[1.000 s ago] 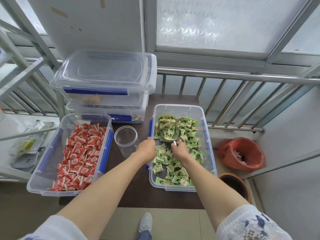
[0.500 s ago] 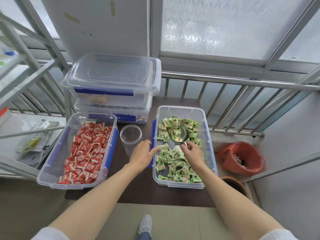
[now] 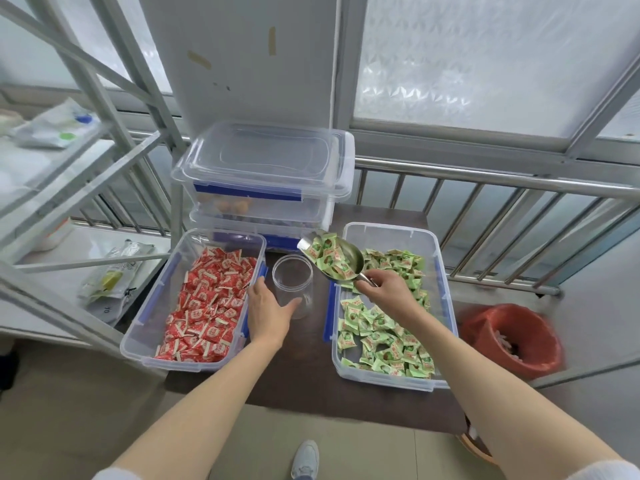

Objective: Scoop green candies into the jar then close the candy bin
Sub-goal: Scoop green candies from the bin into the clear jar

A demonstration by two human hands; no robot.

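An open clear bin (image 3: 439, 271) on the right of the small dark table holds green wrapped candies (image 3: 381, 337). My right hand (image 3: 384, 289) grips the handle of a metal scoop (image 3: 332, 259) heaped with green candies, held above the bin's left rim and just right of the jar. The clear empty jar (image 3: 292, 284) stands upright between the two bins. My left hand (image 3: 268, 310) rests against the jar's near left side, fingers curved around it, thumb touching its base.
An open bin of red candies (image 3: 207, 299) sits on the left. Two stacked lidded clear bins (image 3: 266, 181) stand behind it. A red-lined waste basket (image 3: 516, 337) is on the floor at right. A metal shelf frame (image 3: 79, 168) rises at left, a railing behind.
My right hand lifted the filled scoop out of the green candies and moved it left toward the jar. My left hand shifted from the bin's edge to the jar.
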